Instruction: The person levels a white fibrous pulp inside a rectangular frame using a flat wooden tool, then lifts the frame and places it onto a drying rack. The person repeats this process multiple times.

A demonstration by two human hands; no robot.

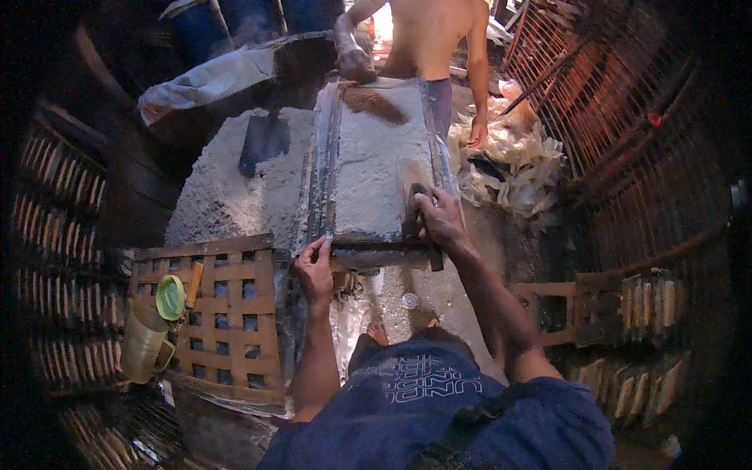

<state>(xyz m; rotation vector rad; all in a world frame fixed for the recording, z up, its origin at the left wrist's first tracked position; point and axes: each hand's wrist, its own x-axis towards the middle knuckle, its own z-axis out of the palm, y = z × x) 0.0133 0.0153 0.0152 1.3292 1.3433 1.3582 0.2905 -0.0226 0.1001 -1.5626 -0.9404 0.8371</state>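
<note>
A long rectangular frame (pixel 333 168) stretches away in front of me, filled with pale, damp-looking granular material (pixel 376 164). My right hand (pixel 443 218) is closed round the dark handle of a flat trowel (pixel 409 184), whose blade rests on the fill at the right side, near the close end. At the near left corner, my left hand (pixel 315 274) pinches the frame's edge between thumb and fingers. A brown patch (pixel 376 105) lies across the fill's far end. Part of the trowel blade is hidden by my hand.
A co-worker (pixel 439 35) stands beyond the frame, one hand at its far end. Left of it lies a pale heap (pixel 211 184) with a dark shovel-like blade (pixel 264 142). Nearer are a woven-strip panel (pixel 227 329), a jug (pixel 143 345) and a green bowl (pixel 170 297). Plastic sheeting (pixel 517 164) lies right.
</note>
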